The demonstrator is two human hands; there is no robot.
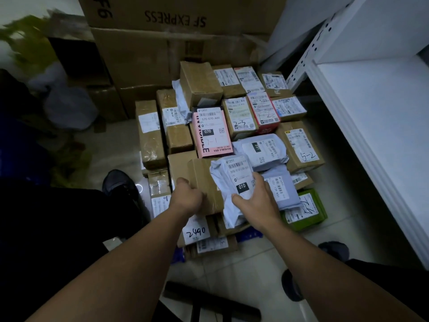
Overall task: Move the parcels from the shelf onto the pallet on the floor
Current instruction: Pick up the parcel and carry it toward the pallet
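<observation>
Many parcels cover the blue pallet (249, 235) on the floor, of which only a strip shows at the near edge. My left hand (186, 198) grips the left side of a brown cardboard box (203, 180) at the near part of the pile. My right hand (257, 201) rests on a grey poly mailer (234, 180) labelled 010 that lies on that box. Beyond them lie a pink box (212, 133), grey mailers (263, 151) and several labelled brown boxes. A green box (307, 210) sits at the near right corner. The white shelf (376, 117) on the right is bare.
Large brown cartons (162, 49) are stacked against the back wall behind the pile. Bags and a green plant (34, 43) stand at the left. My shoes (120, 184) are on the tiled floor on both sides of the pile. A dark bar (209, 300) lies near my feet.
</observation>
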